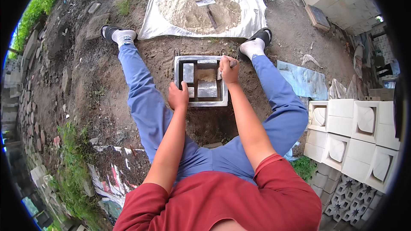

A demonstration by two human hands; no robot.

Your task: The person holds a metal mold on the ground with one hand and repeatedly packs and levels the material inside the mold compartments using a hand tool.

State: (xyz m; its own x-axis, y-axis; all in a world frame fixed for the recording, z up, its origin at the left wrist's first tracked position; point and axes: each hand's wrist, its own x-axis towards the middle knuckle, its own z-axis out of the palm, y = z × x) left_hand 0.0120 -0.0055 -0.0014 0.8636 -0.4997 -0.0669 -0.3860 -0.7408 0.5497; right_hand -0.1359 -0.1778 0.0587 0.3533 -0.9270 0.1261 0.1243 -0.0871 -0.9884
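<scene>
A square grey metal mould (201, 103) sits on the dirt between my legs. Inside it stand several smooth grey blocks (188, 73), with sandy material (206, 75) in the middle. My left hand (178, 96) is closed at the mould's left wall, its thumb over the inside edge by a small block (191, 92). Over the right wall, my right hand (230, 69) is wrapped round a hand tool with a dark handle (233, 63). Most of that tool is hidden by the hand, and its working end cannot be made out clearly.
Ahead, a sand pile (188, 10) lies on a white sheet (150, 23), with a trowel (210, 16) on it. To the right are stacked pale blocks (340, 117), a blue sheet (302, 81) and patterned vent blocks (351, 196). Grass (75, 158) and rubble lie left.
</scene>
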